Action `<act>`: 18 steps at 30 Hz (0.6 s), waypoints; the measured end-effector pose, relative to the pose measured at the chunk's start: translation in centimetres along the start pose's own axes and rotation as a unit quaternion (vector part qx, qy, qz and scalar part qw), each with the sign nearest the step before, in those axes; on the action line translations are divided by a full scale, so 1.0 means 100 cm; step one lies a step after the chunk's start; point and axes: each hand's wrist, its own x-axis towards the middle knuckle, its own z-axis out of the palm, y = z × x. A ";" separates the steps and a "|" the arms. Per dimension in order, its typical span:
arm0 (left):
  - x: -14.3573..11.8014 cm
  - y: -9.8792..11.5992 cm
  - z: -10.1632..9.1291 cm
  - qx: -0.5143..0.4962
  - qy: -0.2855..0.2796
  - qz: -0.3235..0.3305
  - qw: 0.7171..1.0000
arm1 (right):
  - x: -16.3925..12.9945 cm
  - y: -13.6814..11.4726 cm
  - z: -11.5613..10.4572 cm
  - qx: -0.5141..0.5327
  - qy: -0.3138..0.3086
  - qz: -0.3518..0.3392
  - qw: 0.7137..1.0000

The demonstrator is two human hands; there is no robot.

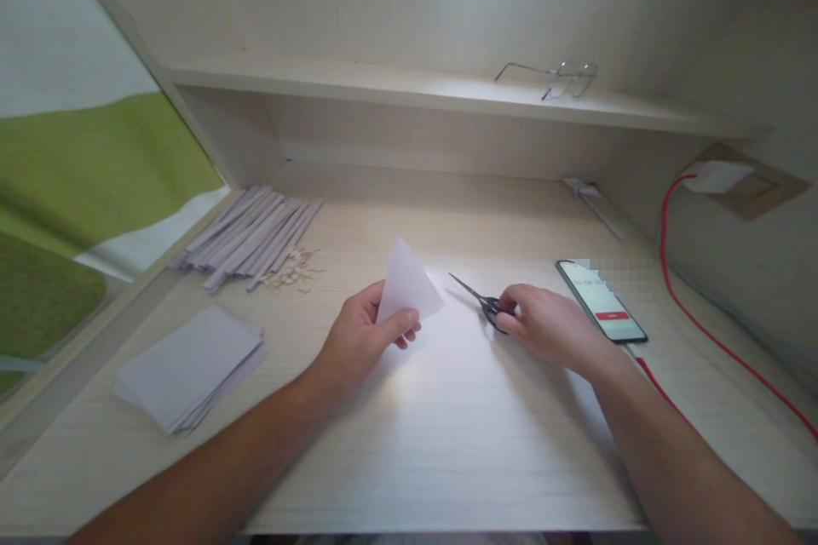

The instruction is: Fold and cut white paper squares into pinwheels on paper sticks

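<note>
Fingers of the left hand (358,336) pinch a thin, folded white paper (407,285) triangle, upright at desk centre; right hand (550,325) closes over dark metal scissors (478,300) lying flat, blades pointing ten o'clock; smooth phone (601,300) at three o'clock.

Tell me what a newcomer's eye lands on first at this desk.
First, the two hands at the middle of the desk: the left hand holds up a folded white paper, and the right hand rests on small scissors lying beside it. Next, the lit phone on its red cable at right, and the rolled paper sticks at back left.
</note>
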 end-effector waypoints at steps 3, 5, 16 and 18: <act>0.000 0.001 0.000 -0.019 0.010 -0.006 1.000 | -0.001 0.002 0.000 0.049 -0.010 -0.004 0.999; 0.000 0.002 0.000 -0.025 0.015 -0.009 1.000 | 0.000 0.003 0.002 0.113 -0.023 -0.013 0.993; 0.001 0.003 -0.001 -0.012 0.040 -0.024 0.999 | 0.010 0.001 0.009 0.492 -0.189 0.050 0.848; 0.002 0.002 -0.001 -0.021 0.042 -0.026 0.999 | 0.012 0.003 0.010 0.507 -0.194 0.045 0.839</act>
